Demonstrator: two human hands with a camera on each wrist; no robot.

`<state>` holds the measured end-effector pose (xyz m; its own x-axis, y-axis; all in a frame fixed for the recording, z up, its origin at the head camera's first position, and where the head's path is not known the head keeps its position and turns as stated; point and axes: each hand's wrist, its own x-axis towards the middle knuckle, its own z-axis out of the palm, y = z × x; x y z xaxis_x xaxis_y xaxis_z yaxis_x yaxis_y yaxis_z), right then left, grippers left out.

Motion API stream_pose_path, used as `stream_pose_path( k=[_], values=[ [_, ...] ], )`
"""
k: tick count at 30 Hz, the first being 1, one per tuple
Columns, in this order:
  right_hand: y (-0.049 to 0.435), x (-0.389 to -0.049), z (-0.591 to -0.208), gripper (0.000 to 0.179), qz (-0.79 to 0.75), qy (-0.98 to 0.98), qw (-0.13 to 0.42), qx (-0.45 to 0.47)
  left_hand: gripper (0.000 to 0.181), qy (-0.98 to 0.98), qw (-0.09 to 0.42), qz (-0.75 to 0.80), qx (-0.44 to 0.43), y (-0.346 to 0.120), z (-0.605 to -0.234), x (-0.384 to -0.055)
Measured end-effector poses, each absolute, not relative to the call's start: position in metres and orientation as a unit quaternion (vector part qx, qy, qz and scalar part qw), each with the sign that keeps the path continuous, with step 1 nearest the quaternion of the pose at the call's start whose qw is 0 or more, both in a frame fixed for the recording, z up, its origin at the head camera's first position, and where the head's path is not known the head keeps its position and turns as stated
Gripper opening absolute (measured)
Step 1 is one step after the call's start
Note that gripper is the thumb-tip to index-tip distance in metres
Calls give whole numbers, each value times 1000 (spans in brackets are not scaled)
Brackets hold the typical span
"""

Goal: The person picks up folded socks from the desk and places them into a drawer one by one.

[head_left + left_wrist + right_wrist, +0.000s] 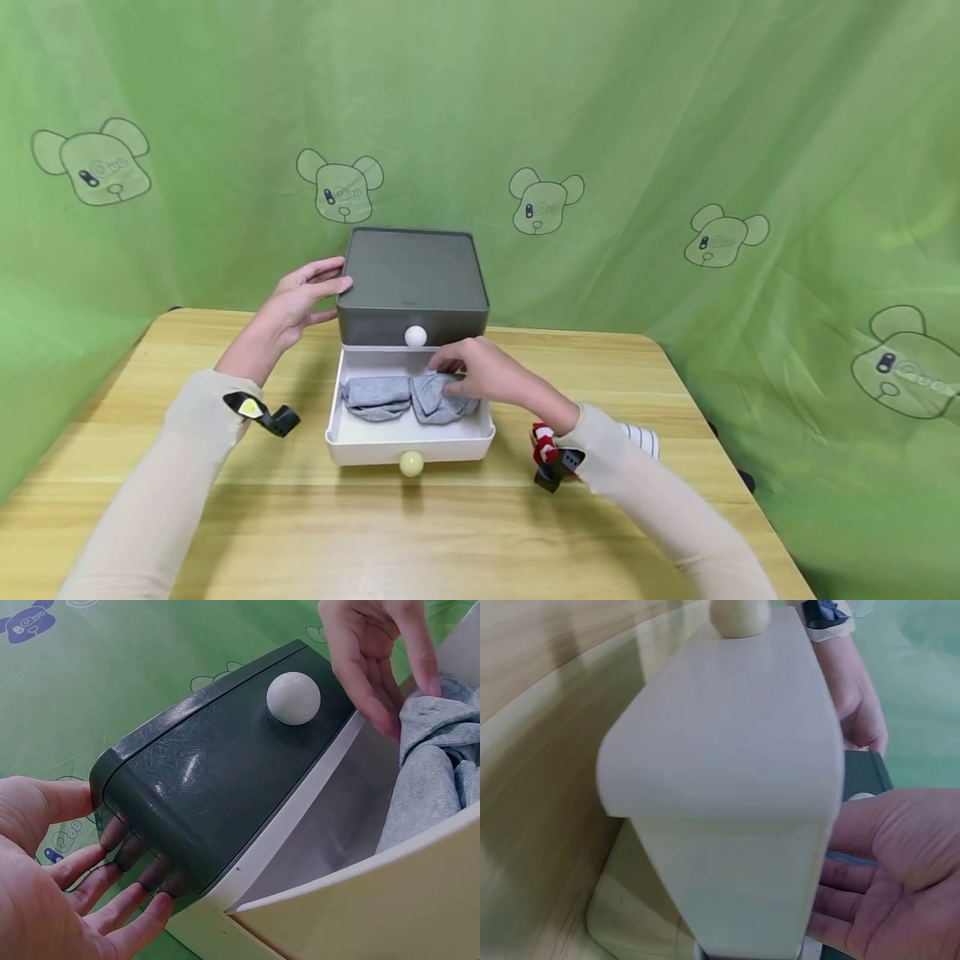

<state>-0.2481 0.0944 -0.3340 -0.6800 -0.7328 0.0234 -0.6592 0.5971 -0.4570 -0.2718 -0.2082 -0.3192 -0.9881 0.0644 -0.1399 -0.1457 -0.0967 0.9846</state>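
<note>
A small drawer unit has a dark grey upper section (416, 271) with a white knob (415, 336). Below it, a white drawer (352, 450) with a pale yellow knob (411, 463) is pulled out. Two folded grey cloths lie side by side inside, a left cloth (377, 393) and a right cloth (438, 400). My left hand (296, 304) rests its spread fingers against the left side of the dark section. Over the right cloth is my right hand (487, 371), thumb at the fabric and fingers apart from the thumb, beside the cloth.
On the wooden table (360, 533), to the right of the drawer, a red and white item (545, 443) and a white striped cloth (643, 439) lie partly hidden by the right forearm. A green curtain (600, 100) with bear prints hangs behind and around the table.
</note>
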Motion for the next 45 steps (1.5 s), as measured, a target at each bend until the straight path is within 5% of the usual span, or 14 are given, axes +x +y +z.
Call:
stream_pose_path(
  k=[8, 17, 23, 33, 45],
  values=[
    [101, -231, -320, 27, -338, 833, 79, -431, 68, 664, 69, 744, -32, -210, -320, -272],
    [104, -184, -341, 34, -460, 629, 403, -480, 66, 674, 63, 736, -22, -206, -316, -276],
    [111, -165, -390, 33, -425, 624, 528, -389, 66, 672, 65, 738, -21, -200, -316, -278],
    [106, -159, -426, 46, -545, 642, 455, -289, 66, 665, 59, 744, -24, -202, -315, -280],
    [89, -149, -429, 52, -598, 627, 409, -285, 67, 668, 67, 740, -33, -209, -321, -273]
  ],
)
